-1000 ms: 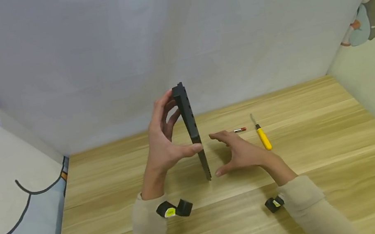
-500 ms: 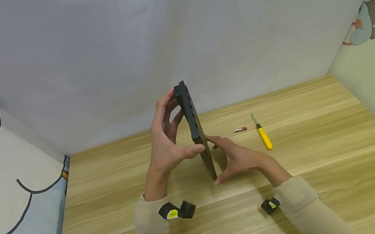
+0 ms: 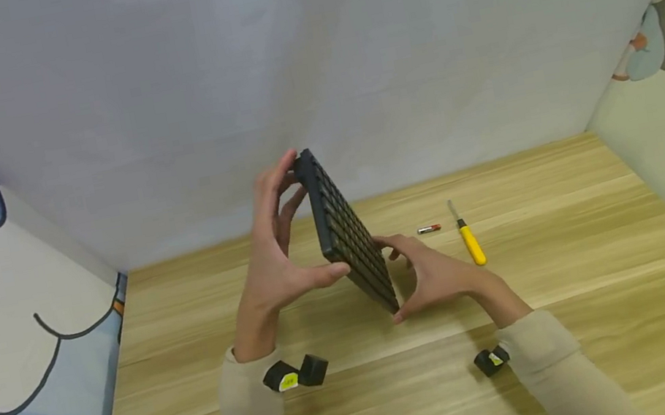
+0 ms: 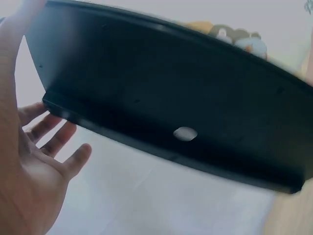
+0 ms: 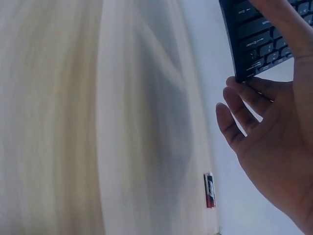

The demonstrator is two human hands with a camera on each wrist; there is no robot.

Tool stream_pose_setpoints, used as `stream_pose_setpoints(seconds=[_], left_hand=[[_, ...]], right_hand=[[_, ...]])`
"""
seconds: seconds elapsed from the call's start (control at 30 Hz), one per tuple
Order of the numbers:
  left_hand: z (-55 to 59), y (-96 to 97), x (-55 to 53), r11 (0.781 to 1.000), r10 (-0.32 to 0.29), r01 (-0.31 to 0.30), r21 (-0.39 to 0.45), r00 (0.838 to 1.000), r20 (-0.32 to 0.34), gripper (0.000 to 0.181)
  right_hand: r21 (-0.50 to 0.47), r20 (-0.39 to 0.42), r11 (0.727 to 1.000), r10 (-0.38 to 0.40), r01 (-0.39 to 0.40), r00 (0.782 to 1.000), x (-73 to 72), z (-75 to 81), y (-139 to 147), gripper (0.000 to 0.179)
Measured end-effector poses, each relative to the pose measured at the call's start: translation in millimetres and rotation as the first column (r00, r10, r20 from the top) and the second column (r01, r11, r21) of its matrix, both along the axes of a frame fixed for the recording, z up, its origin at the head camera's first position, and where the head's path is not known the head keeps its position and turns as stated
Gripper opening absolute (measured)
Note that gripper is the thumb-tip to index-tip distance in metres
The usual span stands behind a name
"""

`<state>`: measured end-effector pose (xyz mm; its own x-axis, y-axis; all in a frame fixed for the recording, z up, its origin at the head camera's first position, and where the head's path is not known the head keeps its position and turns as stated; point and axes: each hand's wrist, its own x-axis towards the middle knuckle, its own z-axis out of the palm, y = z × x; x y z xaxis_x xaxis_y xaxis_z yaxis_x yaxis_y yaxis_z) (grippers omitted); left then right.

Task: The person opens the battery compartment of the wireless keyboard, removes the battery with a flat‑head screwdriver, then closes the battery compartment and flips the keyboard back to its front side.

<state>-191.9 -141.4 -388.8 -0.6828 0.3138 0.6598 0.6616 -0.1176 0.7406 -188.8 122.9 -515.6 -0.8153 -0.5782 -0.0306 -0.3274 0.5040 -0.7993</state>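
A black keyboard (image 3: 346,231) is held up on edge, tilted, between both hands, its keys turned toward the right. My left hand (image 3: 272,263) grips its upper left end, thumb at the near edge and fingers at the far one. The right hand (image 3: 438,274) holds the lower right end between thumb and fingers. In the left wrist view the smooth dark underside of the keyboard (image 4: 161,93) shows, with a pale oval spot. Keys and a corner of the keyboard (image 5: 259,44) appear beside the right fingers in the right wrist view.
A small red and silver battery (image 3: 429,229) lies on the wooden table (image 3: 577,231) beyond the right hand. Beside it is a screwdriver (image 3: 471,242) with a yellow handle. A pale backdrop (image 3: 416,74) rises behind the table.
The right hand has closed in from apart to hold the keyboard's lower end. The keyboard has turned from nearly edge-on, so its keys now show, and its lower end has shifted right.
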Motion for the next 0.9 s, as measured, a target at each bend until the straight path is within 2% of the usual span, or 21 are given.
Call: stream_pose_setpoints(seconds=[0.17, 0.3, 0.43, 0.67, 0.9], left_hand=[[3.7, -12.4, 1.6, 0.99, 0.081, -0.086, -0.11, 0.995, -0.052, 0.125], [3.9, -22.7, 3.4, 0.978, 0.111, -0.119, -0.171, 0.992, -0.058, 0.124], [3.2, -32.1, 3.3, 0.965, 0.137, -0.147, -0.216, 0.989, -0.061, 0.124], [2.2, -48.9, 4.9, 0.933, 0.193, -0.198, -0.3, 0.98, -0.048, 0.125], [-7.8, -65.7, 5.2, 0.902, 0.234, -0.217, -0.372, 0.972, 0.001, 0.124]], right_hand=[[0.009, -0.009, 1.0, -0.002, 0.002, 1.0, 0.8, 5.3, 10, 0.129], [0.043, 0.012, 0.999, -0.025, 0.025, 1.0, 1.7, 11.9, 17, 0.131], [0.069, -0.006, 0.997, -0.036, 0.037, 0.999, -0.7, 16.4, 26, 0.131], [0.107, -0.024, 0.992, -0.059, 0.062, 0.998, -5.9, 22.1, 41, 0.133], [0.126, -0.029, 0.989, -0.076, 0.079, 0.997, -10.6, 30.2, 51, 0.133]])
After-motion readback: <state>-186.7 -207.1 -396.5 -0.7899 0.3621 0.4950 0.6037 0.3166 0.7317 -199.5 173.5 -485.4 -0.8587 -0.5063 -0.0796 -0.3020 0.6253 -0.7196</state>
